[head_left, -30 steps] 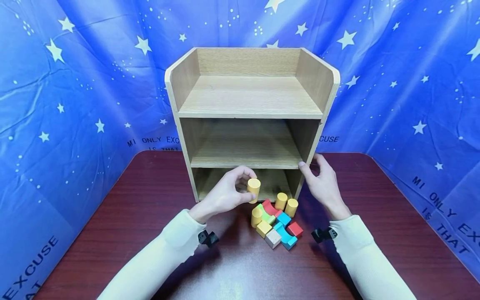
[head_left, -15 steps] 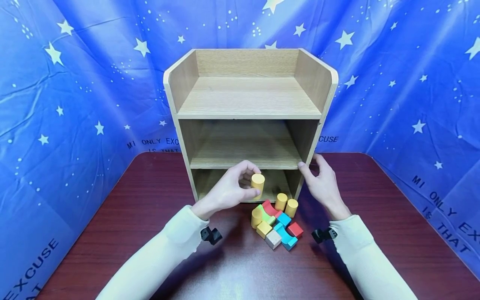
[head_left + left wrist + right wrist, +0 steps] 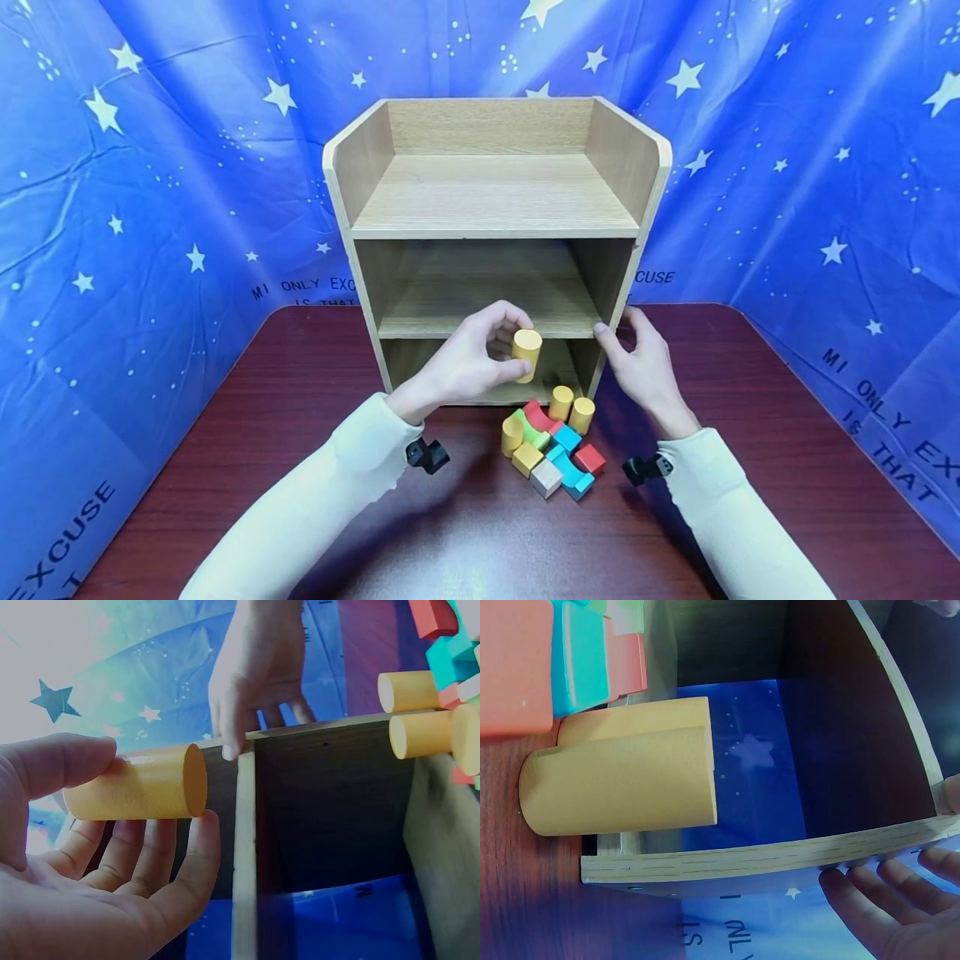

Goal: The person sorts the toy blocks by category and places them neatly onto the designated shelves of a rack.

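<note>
Between thumb and fingertips, my left hand point(image 3: 468, 358) holds a yellow cylinder block point(image 3: 527, 356) upright, in front of the wooden shelf point(image 3: 495, 232) at about the height of its middle board. The left wrist view shows the thumb on one side of this cylinder point(image 3: 142, 784) and the fingers along the other. At the shelf's right side panel, my right hand point(image 3: 645, 375) grips the front edge. Its thumb is on the inner side by the middle board, and its fingers point(image 3: 862, 900) lie against the outer face.
On the dark red table point(image 3: 247, 467), close before the shelf, stands a cluster of blocks: yellow cylinders point(image 3: 582, 416), a red arch point(image 3: 540, 415), a blue arch point(image 3: 570, 475), a red cube point(image 3: 589, 459) and several others. A blue starry curtain point(image 3: 150, 208) surrounds the table.
My left hand has risen and moved right with the yellow cylinder, from low before the bottom compartment up toward the middle board. The right hand keeps its place on the shelf's side.
</note>
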`<state>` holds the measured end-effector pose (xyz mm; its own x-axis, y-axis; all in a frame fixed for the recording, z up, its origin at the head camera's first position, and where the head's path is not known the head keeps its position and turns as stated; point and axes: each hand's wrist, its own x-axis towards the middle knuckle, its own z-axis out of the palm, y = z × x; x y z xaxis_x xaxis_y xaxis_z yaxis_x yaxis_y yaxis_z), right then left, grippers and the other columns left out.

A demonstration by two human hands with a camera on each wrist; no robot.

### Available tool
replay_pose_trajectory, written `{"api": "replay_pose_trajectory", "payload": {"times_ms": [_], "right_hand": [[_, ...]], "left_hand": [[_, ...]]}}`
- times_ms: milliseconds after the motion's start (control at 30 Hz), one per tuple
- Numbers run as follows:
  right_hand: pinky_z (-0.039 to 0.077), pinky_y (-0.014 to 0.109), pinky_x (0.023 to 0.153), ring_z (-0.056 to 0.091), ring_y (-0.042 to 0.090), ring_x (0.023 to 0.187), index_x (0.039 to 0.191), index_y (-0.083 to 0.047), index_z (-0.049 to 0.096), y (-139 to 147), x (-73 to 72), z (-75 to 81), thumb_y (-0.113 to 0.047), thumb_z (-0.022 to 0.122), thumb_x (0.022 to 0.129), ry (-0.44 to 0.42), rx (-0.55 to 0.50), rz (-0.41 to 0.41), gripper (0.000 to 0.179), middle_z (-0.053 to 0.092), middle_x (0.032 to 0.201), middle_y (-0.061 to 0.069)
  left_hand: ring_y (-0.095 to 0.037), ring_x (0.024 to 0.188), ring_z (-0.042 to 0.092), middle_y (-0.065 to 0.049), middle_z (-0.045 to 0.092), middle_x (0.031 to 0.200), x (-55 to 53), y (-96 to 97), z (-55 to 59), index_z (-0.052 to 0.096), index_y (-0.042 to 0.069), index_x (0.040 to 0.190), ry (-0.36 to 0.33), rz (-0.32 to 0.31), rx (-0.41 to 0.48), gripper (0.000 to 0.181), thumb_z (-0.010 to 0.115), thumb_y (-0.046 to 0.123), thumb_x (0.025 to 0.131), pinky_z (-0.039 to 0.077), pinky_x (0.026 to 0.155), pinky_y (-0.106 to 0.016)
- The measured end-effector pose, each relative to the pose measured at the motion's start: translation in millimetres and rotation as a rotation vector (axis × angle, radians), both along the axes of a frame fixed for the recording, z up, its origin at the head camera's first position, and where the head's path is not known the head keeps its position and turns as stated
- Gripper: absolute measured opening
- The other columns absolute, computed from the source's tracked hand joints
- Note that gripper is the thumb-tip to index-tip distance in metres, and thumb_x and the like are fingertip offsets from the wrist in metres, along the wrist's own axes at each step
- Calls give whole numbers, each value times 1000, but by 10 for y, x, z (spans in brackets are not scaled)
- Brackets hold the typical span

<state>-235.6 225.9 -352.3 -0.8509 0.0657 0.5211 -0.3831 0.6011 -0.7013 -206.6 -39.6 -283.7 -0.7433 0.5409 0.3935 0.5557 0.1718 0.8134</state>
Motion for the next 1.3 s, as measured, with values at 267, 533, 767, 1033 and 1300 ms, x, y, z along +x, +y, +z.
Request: {"api": "replay_pose_trajectory", "payload": {"times_ms": [267,533,767,1033,1300], "right_hand": [[43,15,80,59,23,104,125,-7,54,-8,5,10,-37,58,94,-1,2,0,44,61,113,11],[44,16,79,59,22,103,124,-7,55,-19,5,15,-36,59,93,2,-8,-2,42,62,112,10],[43,14,80,59,22,103,123,-7,55,-19,4,19,-36,59,93,2,-12,-3,42,62,111,10],[49,39,87,59,25,105,125,-6,54,-15,5,27,-36,59,93,-10,-25,10,44,62,113,11],[48,42,87,59,25,105,126,-6,53,-14,0,21,-36,59,93,-14,-36,17,45,61,114,12]], "left_hand": [[-16,89,59,-4,60,97,-18,64,192,55,7,107,53,-17,5,37,73,-5,77,53,74,-33],[-18,86,61,-7,60,98,-66,115,410,54,6,109,37,-27,33,39,72,-6,77,55,74,-33],[-18,84,60,-7,60,97,-89,158,572,54,6,110,69,-18,21,39,72,-5,77,54,70,-32],[-15,84,60,-5,61,97,-108,217,728,55,5,110,145,2,-13,38,73,-2,78,48,76,-27],[-12,88,60,-3,62,100,-99,286,902,54,6,113,166,26,-42,38,72,2,80,46,82,-30]]}}
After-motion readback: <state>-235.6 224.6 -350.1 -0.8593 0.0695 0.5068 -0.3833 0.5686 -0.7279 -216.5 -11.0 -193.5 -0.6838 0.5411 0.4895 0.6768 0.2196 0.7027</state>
